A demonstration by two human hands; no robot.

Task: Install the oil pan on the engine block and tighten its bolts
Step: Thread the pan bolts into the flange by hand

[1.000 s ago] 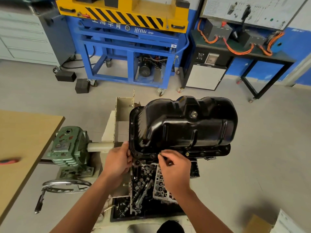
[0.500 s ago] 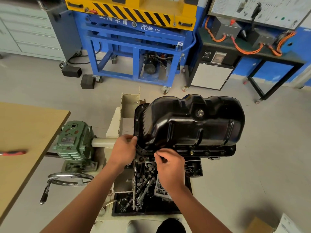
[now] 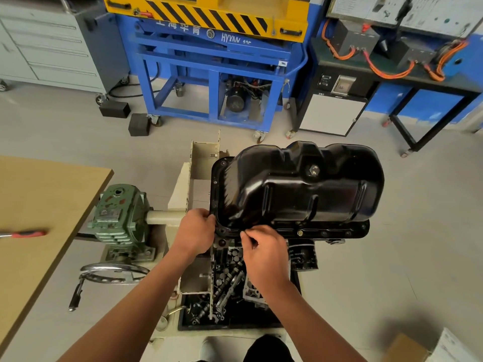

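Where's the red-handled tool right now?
The red-handled tool lies on the wooden table at the far left of the head view, left of the green gearbox.

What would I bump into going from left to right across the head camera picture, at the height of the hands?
Red-handled tool on the wooden tabletop → green metal gearbox → left hand → right hand → black cylindrical oil filter. The glossy black oil pan stretches above both hands, so it has no clear place.
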